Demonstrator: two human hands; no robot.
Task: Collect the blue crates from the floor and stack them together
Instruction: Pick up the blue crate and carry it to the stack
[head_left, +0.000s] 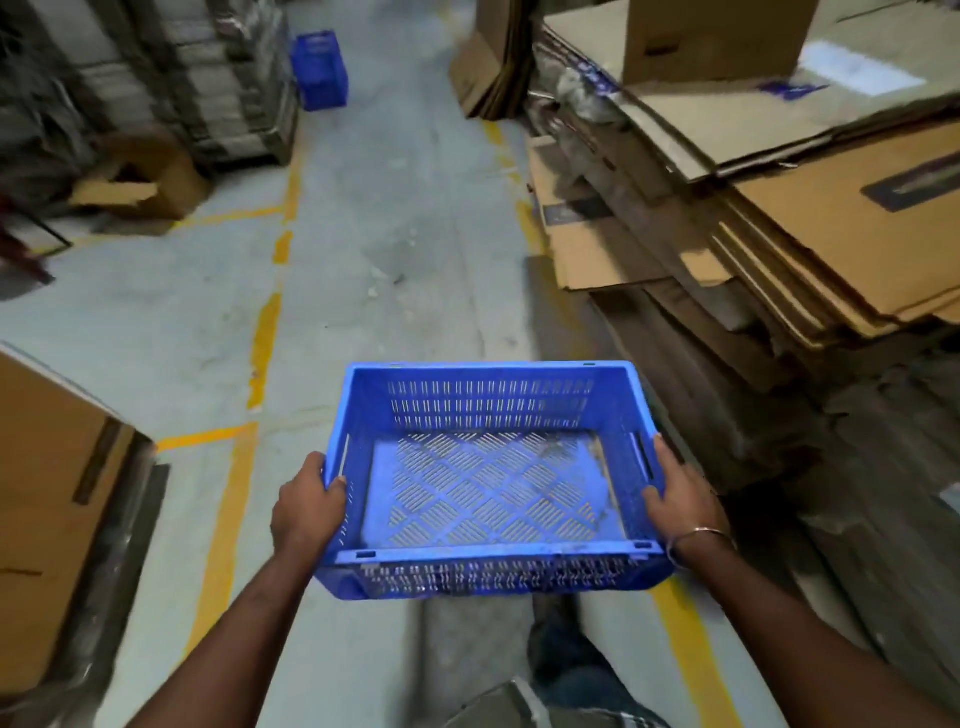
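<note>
I carry an empty blue crate (488, 483) with slotted walls and a perforated bottom, held level above the floor in front of me. My left hand (307, 506) grips its left wall with the thumb over the rim. My right hand (681, 501) grips the right wall beside the handle slot, a metal bangle on that wrist. Further down the aisle a second blue crate (318, 70) stands on the floor against the dark stacks on the left.
A grey concrete aisle (400, 249) with yellow floor lines runs ahead. Flattened cardboard sheets (753, 208) pile high on the right. On the left are a brown carton (57, 499), an open box (150, 176) and dark stacked material (171, 67).
</note>
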